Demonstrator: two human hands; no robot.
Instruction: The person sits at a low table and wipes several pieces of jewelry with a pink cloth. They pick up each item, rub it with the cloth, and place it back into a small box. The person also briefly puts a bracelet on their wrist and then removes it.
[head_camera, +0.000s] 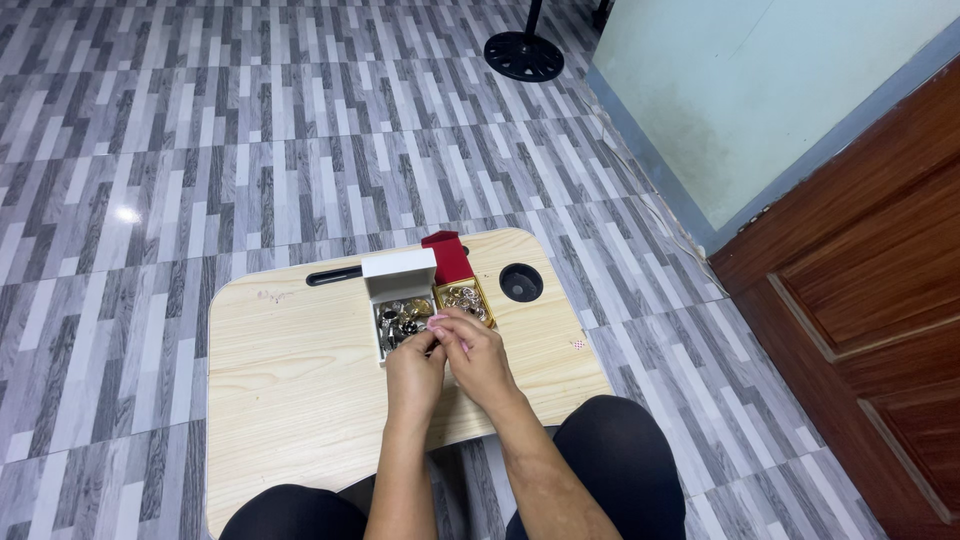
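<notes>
In the head view, a person is sitting on the floor with a low wooden table (300, 370) lying across the knees. Both hands are meeting over the table's middle, fingertips touching each other. The left hand (415, 372) and the right hand (478, 355) are pinching together on a small pinkish item (437, 322), too tiny to tell what it is.

Just beyond the fingers, two small open boxes are standing side by side, touching. The white box (398, 300) is sitting on the left with its lid tilting upright behind it; dark and silvery bits are filling its tray. The red box (458, 285) is sitting on the right, its red lid leaning back, its gold-edged tray holding pale shiny pieces. The hands are partly covering the near edges of both trays.

A round hole (520, 282) is showing in the table's far right corner, and a dark slot (335, 274) is running along the far edge. A black fan base (524, 55) is standing well apart on the striped grey floor (150, 150).
</notes>
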